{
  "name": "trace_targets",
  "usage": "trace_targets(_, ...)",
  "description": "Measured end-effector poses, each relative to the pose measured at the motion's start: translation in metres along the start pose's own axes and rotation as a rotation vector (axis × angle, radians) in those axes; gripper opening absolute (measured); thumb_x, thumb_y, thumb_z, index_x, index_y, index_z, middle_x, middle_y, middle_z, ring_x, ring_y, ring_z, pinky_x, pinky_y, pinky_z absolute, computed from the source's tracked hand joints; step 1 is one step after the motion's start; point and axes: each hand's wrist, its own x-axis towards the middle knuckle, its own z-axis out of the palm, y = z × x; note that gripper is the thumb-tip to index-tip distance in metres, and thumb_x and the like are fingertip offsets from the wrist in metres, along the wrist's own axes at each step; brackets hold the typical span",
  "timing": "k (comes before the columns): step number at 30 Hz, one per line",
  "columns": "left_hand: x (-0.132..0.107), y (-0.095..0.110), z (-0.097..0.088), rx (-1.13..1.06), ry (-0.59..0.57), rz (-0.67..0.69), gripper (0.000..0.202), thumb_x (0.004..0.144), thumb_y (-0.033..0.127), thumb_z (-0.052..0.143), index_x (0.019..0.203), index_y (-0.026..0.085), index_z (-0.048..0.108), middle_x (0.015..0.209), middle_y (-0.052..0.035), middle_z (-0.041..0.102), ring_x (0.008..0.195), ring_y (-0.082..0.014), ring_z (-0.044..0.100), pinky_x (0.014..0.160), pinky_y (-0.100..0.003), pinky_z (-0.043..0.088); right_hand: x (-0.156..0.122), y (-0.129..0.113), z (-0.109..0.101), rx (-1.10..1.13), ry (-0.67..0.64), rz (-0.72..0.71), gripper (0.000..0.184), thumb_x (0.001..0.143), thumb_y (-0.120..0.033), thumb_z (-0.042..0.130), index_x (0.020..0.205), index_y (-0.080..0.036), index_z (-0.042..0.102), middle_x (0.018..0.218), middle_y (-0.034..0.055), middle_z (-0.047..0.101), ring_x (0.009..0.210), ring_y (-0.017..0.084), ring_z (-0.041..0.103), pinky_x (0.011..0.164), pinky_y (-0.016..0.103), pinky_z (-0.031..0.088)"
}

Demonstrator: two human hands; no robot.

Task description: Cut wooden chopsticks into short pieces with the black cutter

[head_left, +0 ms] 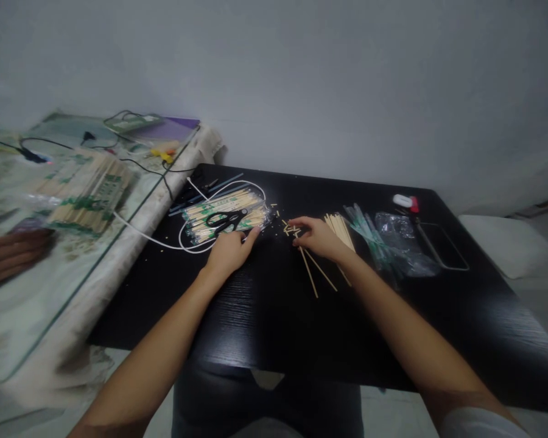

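My left hand (231, 249) rests on the black table (274, 316), fingers stretched toward a pile of wrapped bamboo sticks (226, 213) with black scissors (226, 221) lying on top. My right hand (317, 236) lies palm down, its fingertips touching a small heap of short cut stick pieces (290, 229). Several bare sticks (319, 271) lie under and beside that hand. Neither hand grips anything that I can see.
Empty plastic wrappers (379, 240) lie to the right, with a phone (442, 245) and a red-and-white object (406, 201) beyond. A white cable (182, 234) loops round the stick pile. On the glass-topped table at left lie more stick packs (84, 191) and another person's hand (9, 255).
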Motion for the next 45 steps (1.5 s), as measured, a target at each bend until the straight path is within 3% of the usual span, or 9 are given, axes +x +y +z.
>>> trace_targets(3, -0.001, 0.001, 0.002, 0.009, 0.006, 0.001, 0.08, 0.097, 0.077, 0.025, 0.076, 0.018, 0.075, 0.077, -0.0168, 0.075, 0.081, -0.0337, 0.071, 0.073, -0.039, 0.051, 0.0, -0.001, 0.003, -0.049, 0.036, -0.037, 0.055, 0.068, 0.004, 0.075, 0.118, -0.021, 0.073, 0.12, 0.0083, 0.076, 0.061, 0.012, 0.069, 0.071, 0.034, 0.06)
trace_targets(7, -0.001, 0.003, 0.004, -0.021, 0.013, 0.013, 0.075, 0.099, 0.073, 0.028, 0.07, 0.019, 0.071, 0.073, -0.0143, 0.073, 0.077, -0.0304, 0.07, 0.073, -0.037, 0.048, -0.01, -0.002, 0.004, 0.019, 0.091, -0.049, 0.05, 0.069, -0.005, 0.08, 0.116, -0.02, 0.069, 0.119, 0.0094, 0.073, 0.067, 0.012, 0.071, 0.075, 0.034, 0.06)
trace_targets(14, -0.01, 0.013, 0.004, -0.169, 0.016, 0.08, 0.066, 0.101, 0.068, 0.032, 0.066, 0.021, 0.062, 0.065, -0.0059, 0.066, 0.069, -0.0232, 0.064, 0.069, -0.033, 0.04, -0.029, -0.005, 0.008, 0.288, 0.047, -0.031, 0.046, 0.06, -0.026, 0.093, 0.096, -0.018, 0.067, 0.08, 0.0011, 0.071, 0.071, 0.016, 0.07, 0.076, 0.035, 0.061)
trace_targets(18, -0.018, 0.018, 0.005, -0.112, 0.036, 0.122, 0.061, 0.101, 0.067, 0.033, 0.078, 0.021, 0.067, 0.065, -0.0043, 0.065, 0.069, -0.0228, 0.064, 0.067, -0.032, 0.037, -0.037, -0.009, 0.01, 0.391, 0.032, 0.026, 0.045, 0.055, -0.033, 0.097, 0.086, -0.019, 0.069, 0.075, 0.0015, 0.072, 0.069, 0.017, 0.07, 0.072, 0.036, 0.062)
trace_targets(23, -0.023, 0.02, 0.008, 0.007, 0.075, 0.19, 0.055, 0.101, 0.066, 0.037, 0.1, 0.02, 0.067, 0.082, -0.0075, 0.072, 0.077, -0.0256, 0.068, 0.069, -0.032, 0.041, -0.041, -0.015, 0.014, 0.519, 0.047, 0.057, 0.041, 0.055, -0.036, 0.097, 0.082, -0.019, 0.071, 0.076, 0.0013, 0.071, 0.074, 0.018, 0.07, 0.068, 0.036, 0.064)
trace_targets(28, -0.023, 0.018, 0.01, -0.013, 0.097, 0.228, 0.051, 0.102, 0.063, 0.038, 0.108, 0.019, 0.064, 0.101, -0.0107, 0.074, 0.09, -0.027, 0.07, 0.077, -0.033, 0.047, -0.033, -0.018, 0.019, 0.575, 0.065, 0.036, 0.041, 0.055, -0.035, 0.097, 0.083, -0.018, 0.072, 0.082, 0.0008, 0.072, 0.08, 0.017, 0.069, 0.077, 0.036, 0.063)
trace_targets(33, -0.023, 0.017, 0.01, -0.033, 0.1, 0.229, 0.052, 0.102, 0.063, 0.037, 0.109, 0.018, 0.063, 0.102, -0.0113, 0.073, 0.092, -0.0276, 0.069, 0.08, -0.035, 0.049, -0.028, -0.015, 0.028, 0.691, 0.05, 0.097, 0.041, 0.054, -0.036, 0.095, 0.082, -0.019, 0.071, 0.081, 0.0001, 0.07, 0.073, 0.014, 0.064, 0.067, 0.028, 0.056)
trace_targets(39, -0.025, 0.018, 0.012, -0.042, 0.087, 0.229, 0.051, 0.102, 0.063, 0.037, 0.109, 0.019, 0.062, 0.103, -0.011, 0.073, 0.093, -0.0273, 0.07, 0.081, -0.035, 0.049, -0.028, -0.013, 0.031, 0.722, 0.04, 0.12, 0.035, 0.06, -0.039, 0.088, 0.08, -0.02, 0.067, 0.074, -0.0021, 0.062, 0.069, 0.014, 0.057, 0.056, 0.025, 0.04)
trace_targets(45, -0.025, 0.018, 0.013, -0.037, 0.098, 0.209, 0.052, 0.102, 0.063, 0.038, 0.111, 0.018, 0.062, 0.104, -0.0112, 0.073, 0.093, -0.0274, 0.069, 0.08, -0.035, 0.049, -0.029, -0.017, 0.032, 0.586, -0.001, 0.038, 0.023, 0.077, -0.044, 0.072, 0.08, -0.023, 0.064, 0.087, 0.0022, 0.066, 0.077, 0.017, 0.059, 0.06, 0.029, 0.043)
